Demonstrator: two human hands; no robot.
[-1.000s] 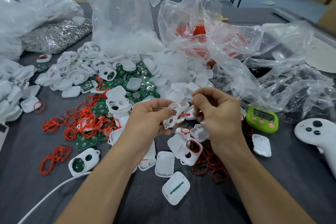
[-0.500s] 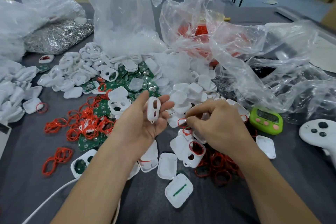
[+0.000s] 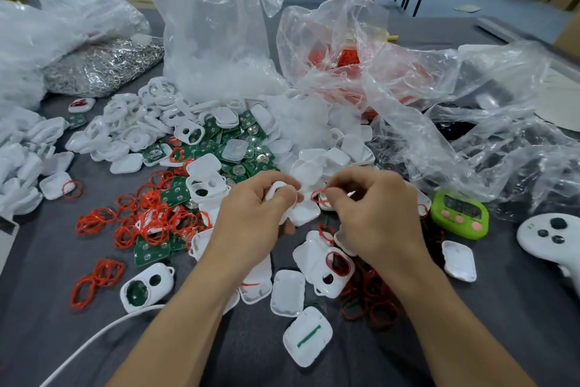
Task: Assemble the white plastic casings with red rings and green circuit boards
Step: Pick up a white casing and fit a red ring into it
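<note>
Nearest on the grey table (image 3: 47, 339) lies a white lid (image 3: 307, 336). Past it, the left hand (image 3: 254, 220) curls round a white casing (image 3: 276, 190), and the right hand (image 3: 376, 217) pinches a red ring (image 3: 317, 195) just beside it. Beyond lie loose rings (image 3: 147, 220), green circuit boards (image 3: 248, 148), then clear plastic bags (image 3: 219, 41).

- The left hand (image 3: 251, 217) grips a white casing (image 3: 276, 190) with curled fingers, above the grey table (image 3: 47, 339).
- The right hand (image 3: 373, 217) pinches a red ring (image 3: 317, 195) just beside that casing.
- Loose red rings (image 3: 147, 217) and green circuit boards (image 3: 238, 148) lie heaped to the left, among loose casings (image 3: 124, 163).
- A green timer (image 3: 459, 214) and a white controller (image 3: 549, 239) sit at the right.
- Crumpled clear bags (image 3: 216, 25) stand behind the heaps.
</note>
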